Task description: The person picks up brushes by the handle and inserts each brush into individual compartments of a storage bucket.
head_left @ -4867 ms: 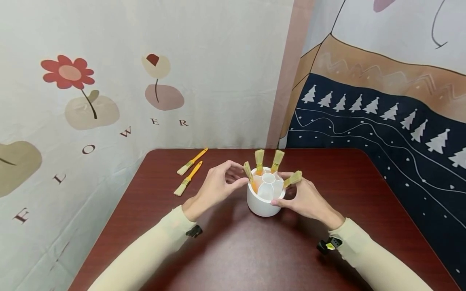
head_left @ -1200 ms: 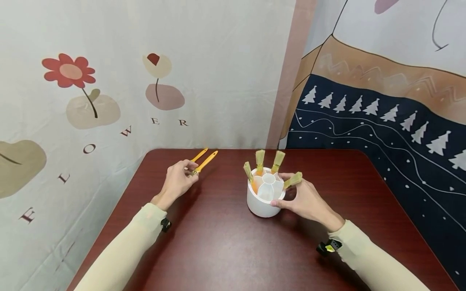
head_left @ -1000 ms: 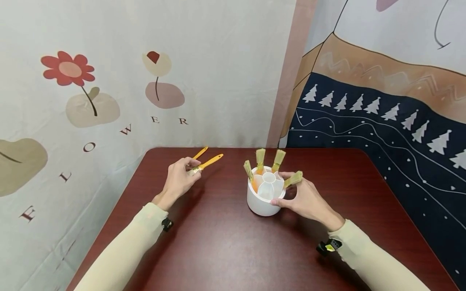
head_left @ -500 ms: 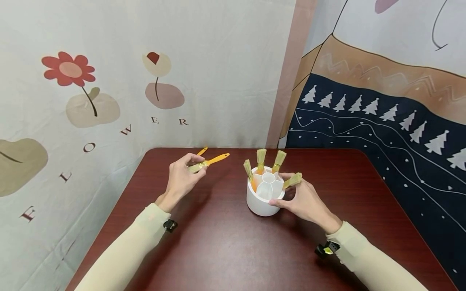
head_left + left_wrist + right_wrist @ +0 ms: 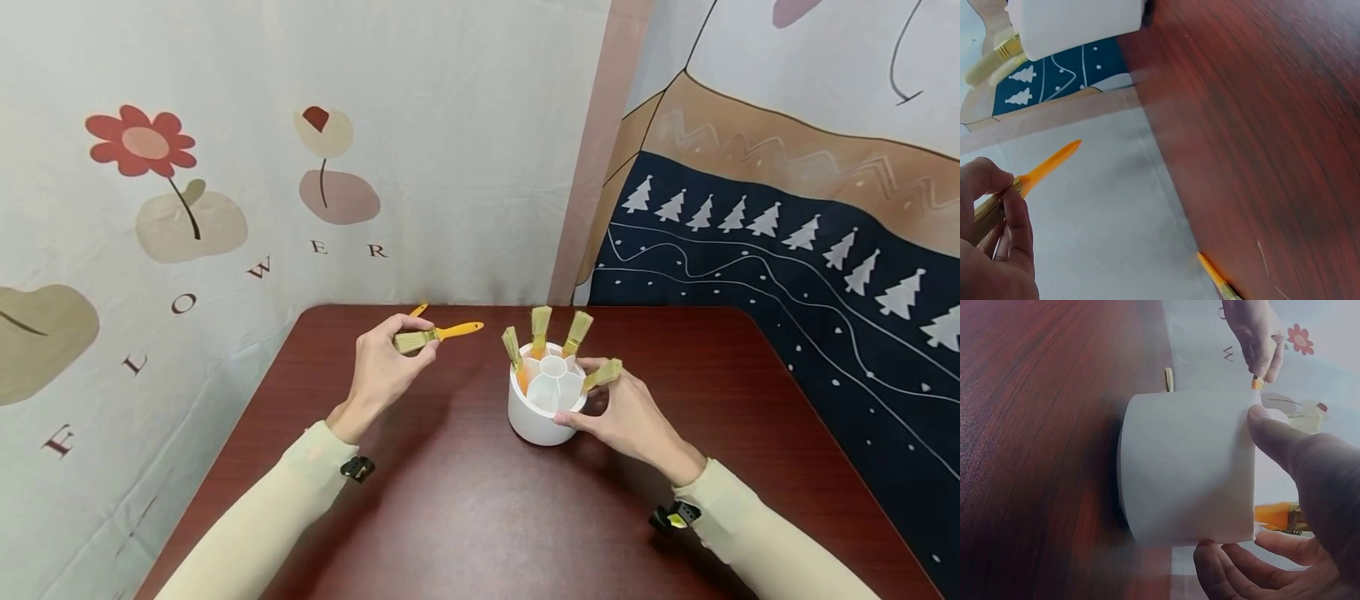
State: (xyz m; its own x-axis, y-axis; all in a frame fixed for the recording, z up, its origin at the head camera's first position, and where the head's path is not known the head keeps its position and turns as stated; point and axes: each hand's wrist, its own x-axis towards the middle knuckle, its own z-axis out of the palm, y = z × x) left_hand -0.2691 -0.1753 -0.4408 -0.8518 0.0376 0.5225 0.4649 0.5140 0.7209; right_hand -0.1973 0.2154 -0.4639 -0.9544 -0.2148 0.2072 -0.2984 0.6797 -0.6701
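My left hand (image 5: 382,362) pinches a paintbrush (image 5: 459,329) near its metal band, held above the table. Its yellow handle points right and its pale bristles lie toward the palm. With thumb and fingers, my right hand (image 5: 637,417) grips the side of a white round holder (image 5: 536,423), which has divided compartments and stands on the table. Several paintbrushes stand in it bristles up, one of them a brush (image 5: 540,325) at the back. A second loose paintbrush (image 5: 1213,270) lies on the table, mostly hidden behind my left hand in the head view.
The dark red-brown table (image 5: 465,517) has its far edge against a pale curtain (image 5: 465,167) printed with flowers. On the right hangs a dark blue printed cloth (image 5: 720,250). Each wrist wears a black strap.
My left hand has gone from the holder to the loose brushes and picked one up. It has since lifted and turned the brush, handle swinging right. My right hand stays on the holder.
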